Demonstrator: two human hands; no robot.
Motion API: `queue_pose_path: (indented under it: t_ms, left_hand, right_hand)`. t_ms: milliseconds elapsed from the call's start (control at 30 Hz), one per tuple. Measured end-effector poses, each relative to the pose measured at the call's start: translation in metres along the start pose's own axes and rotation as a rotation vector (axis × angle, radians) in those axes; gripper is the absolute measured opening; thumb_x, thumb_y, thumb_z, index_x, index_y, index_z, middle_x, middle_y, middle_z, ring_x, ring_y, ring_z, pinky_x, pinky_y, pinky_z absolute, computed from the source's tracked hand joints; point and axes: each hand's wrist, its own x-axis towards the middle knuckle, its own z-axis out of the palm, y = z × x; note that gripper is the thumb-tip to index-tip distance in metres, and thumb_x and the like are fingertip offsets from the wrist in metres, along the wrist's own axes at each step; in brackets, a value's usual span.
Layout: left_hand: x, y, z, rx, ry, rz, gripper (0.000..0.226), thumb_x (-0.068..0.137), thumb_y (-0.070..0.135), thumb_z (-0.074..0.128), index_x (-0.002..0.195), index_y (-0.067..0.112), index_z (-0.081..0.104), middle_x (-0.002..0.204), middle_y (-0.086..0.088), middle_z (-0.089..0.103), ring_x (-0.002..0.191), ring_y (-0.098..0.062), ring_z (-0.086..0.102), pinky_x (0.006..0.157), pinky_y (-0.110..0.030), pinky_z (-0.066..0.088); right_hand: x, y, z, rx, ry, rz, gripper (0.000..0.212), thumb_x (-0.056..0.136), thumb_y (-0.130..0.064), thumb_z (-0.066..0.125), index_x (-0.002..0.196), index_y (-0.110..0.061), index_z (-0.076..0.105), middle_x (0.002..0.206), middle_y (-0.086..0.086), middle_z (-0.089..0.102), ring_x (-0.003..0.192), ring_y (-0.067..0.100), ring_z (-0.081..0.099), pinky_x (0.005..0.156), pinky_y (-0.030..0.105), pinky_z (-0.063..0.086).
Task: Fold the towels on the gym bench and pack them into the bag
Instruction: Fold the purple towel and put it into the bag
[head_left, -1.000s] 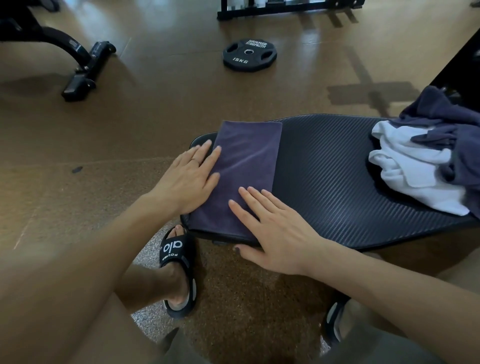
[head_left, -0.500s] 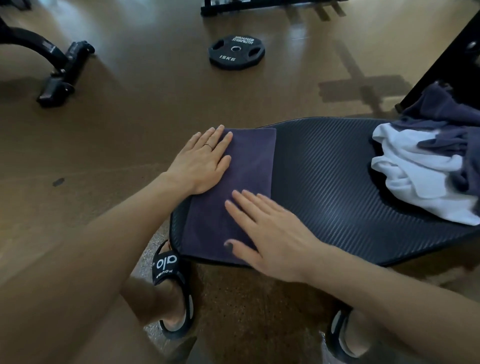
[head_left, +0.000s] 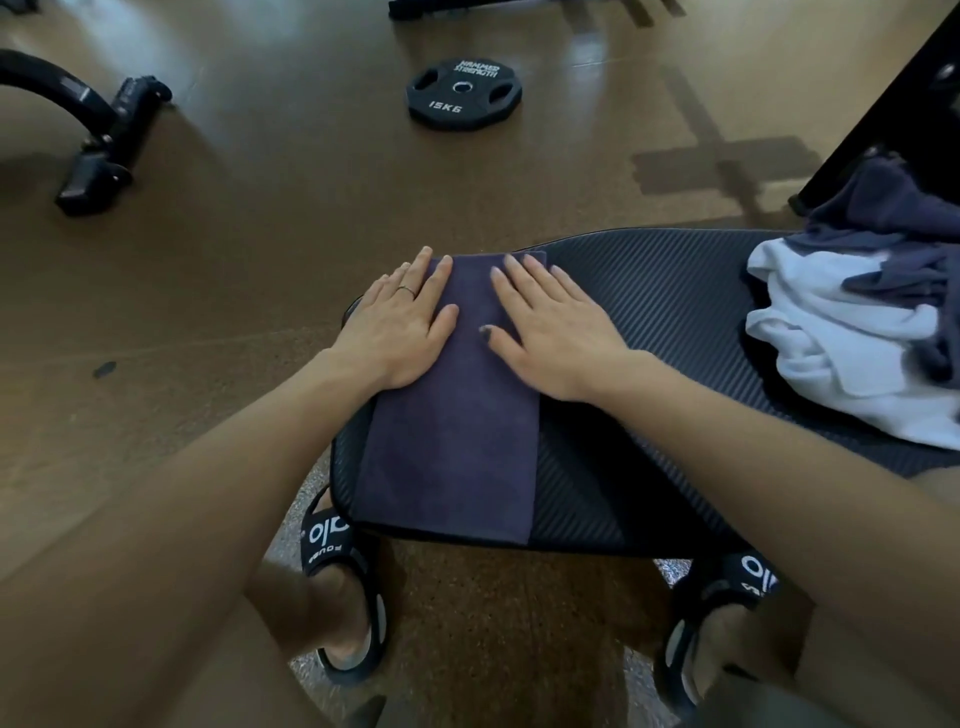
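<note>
A dark purple towel (head_left: 457, 431), folded into a long strip, lies flat across the left end of the black ribbed gym bench (head_left: 649, 312). My left hand (head_left: 400, 322) rests flat on its far left part, fingers spread, palm down. My right hand (head_left: 550, 322) lies flat on its far right part, half on the towel and half on the bench. Neither hand grips the cloth. At the right end of the bench sits a crumpled white towel (head_left: 831, 343) with a dark blue towel (head_left: 904, 234) heaped over it. No bag is in view.
A black 15 kg weight plate (head_left: 462, 96) lies on the brown floor beyond the bench. A black machine foot (head_left: 109, 140) stands at the far left, a dark frame post (head_left: 883, 109) at the far right. My feet in black slides (head_left: 337, 561) are under the bench's near edge.
Both hands slid away from me along the towel to its far end, the right hand moving further than the left. The camera tilted down, so the bench sits lower in view.
</note>
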Motion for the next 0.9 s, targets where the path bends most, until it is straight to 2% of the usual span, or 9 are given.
queue_pose_path:
  t_ms: [67,167,300,367,467,533,600,700,900]
  left_hand:
    - [-0.002,0.0,0.001,-0.017,0.014,-0.018,0.066,0.107,0.051,0.021,0.164,0.023,0.001,0.171,-0.006,-0.004,0.157,-0.024,0.008,0.127,-0.04,0.008]
    - [-0.016,-0.003,-0.003,0.0,0.08,-0.045,0.067,0.106,0.049,0.03,0.163,0.022,0.008,0.17,-0.013,0.002,0.154,-0.031,0.016,0.126,-0.045,0.015]
    - [-0.064,0.0,-0.034,0.038,0.21,0.155,0.049,0.089,0.022,0.059,0.137,0.019,0.047,0.146,-0.014,0.037,0.127,-0.039,0.042,0.106,-0.052,0.041]
    - [-0.101,0.004,-0.046,0.007,0.163,0.282,0.04,0.08,0.021,0.061,0.119,0.019,0.054,0.129,-0.007,0.045,0.115,-0.03,0.046,0.098,-0.044,0.045]
    - [-0.158,0.009,-0.039,0.062,-0.008,0.411,0.042,0.077,0.042,0.062,0.116,0.026,0.056,0.126,0.004,0.046,0.116,-0.017,0.046,0.098,-0.027,0.042]
    - [-0.179,0.012,-0.025,0.146,-0.065,0.447,0.055,0.077,0.057,0.063,0.122,0.028,0.054,0.131,0.006,0.046,0.121,-0.014,0.044,0.103,-0.027,0.043]
    - [-0.184,0.012,-0.012,0.211,-0.055,0.444,0.06,0.074,0.057,0.072,0.121,0.024,0.054,0.133,0.002,0.047,0.122,-0.016,0.045,0.104,-0.03,0.047]
    - [-0.185,0.01,-0.006,0.224,0.009,0.433,0.052,0.076,0.043,0.079,0.114,0.017,0.055,0.128,-0.004,0.052,0.117,-0.021,0.052,0.097,-0.035,0.054]
    - [-0.189,0.006,-0.007,0.218,0.091,0.5,0.031,0.094,0.041,0.063,0.112,0.015,0.061,0.128,-0.005,0.055,0.116,-0.022,0.058,0.095,-0.035,0.055]
  right_hand:
    - [0.005,0.011,0.005,-0.017,-0.063,0.038,0.074,0.103,-0.061,0.014,0.162,-0.019,-0.001,0.17,0.0,-0.006,0.155,0.014,-0.01,0.126,0.038,-0.004]
    - [-0.008,0.005,0.003,0.003,0.019,0.002,0.074,0.104,-0.058,0.018,0.162,-0.015,0.004,0.169,0.004,-0.002,0.156,0.018,-0.006,0.127,0.038,-0.003]
    - [-0.057,-0.022,-0.005,0.06,0.083,-0.304,0.066,0.103,-0.051,0.029,0.16,-0.018,0.023,0.167,0.006,0.021,0.155,0.02,0.011,0.127,0.039,0.008]
    - [-0.087,-0.035,-0.007,0.111,0.011,-0.469,0.066,0.1,-0.052,0.035,0.157,-0.02,0.031,0.163,0.004,0.03,0.153,0.018,0.019,0.127,0.039,0.013]
    - [-0.121,-0.049,0.005,0.035,-0.068,-0.617,0.077,0.095,-0.059,0.046,0.158,-0.021,0.026,0.164,0.003,0.027,0.154,0.017,0.018,0.127,0.04,0.012]
    - [-0.129,-0.051,0.019,-0.039,-0.083,-0.624,0.088,0.091,-0.056,0.056,0.16,-0.02,0.016,0.167,0.004,0.018,0.155,0.019,0.012,0.126,0.04,0.01]
    - [-0.128,-0.051,0.027,-0.047,-0.02,-0.597,0.088,0.091,-0.047,0.064,0.16,-0.017,0.018,0.166,0.006,0.021,0.154,0.021,0.016,0.126,0.041,0.017]
    - [-0.125,-0.049,0.03,-0.023,0.032,-0.554,0.076,0.093,-0.04,0.065,0.156,-0.015,0.032,0.161,0.008,0.034,0.15,0.023,0.03,0.123,0.041,0.028]
    - [-0.133,-0.05,0.034,-0.095,0.189,-0.614,0.055,0.097,-0.037,0.062,0.144,-0.011,0.052,0.148,0.012,0.052,0.139,0.028,0.047,0.116,0.04,0.034]
